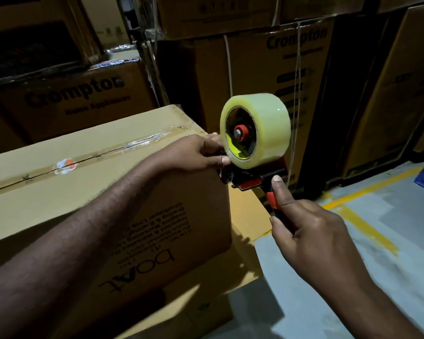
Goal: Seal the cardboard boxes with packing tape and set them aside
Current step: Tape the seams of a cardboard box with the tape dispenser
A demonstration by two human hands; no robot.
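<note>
Tape dispenser (257, 178) sits at the far right corner of the box (83, 196), nose pointing left at the cardboard, red handle slanting down toward me. Its clear roll (267, 123) stands on edge above, core facing left. My right hand (311, 231) grips the handle, forefinger stretched up to the black plate. My left hand (194, 152) curls at the nose; whether it pinches tape or frame I cannot tell. The box runs lengthwise from near left to far right, a taped seam along its top. It stands on flat cardboard (245, 209) over grey floor (389, 253) with a yellow line (367, 222). Stacked cartons (260, 69) rise behind.
</note>
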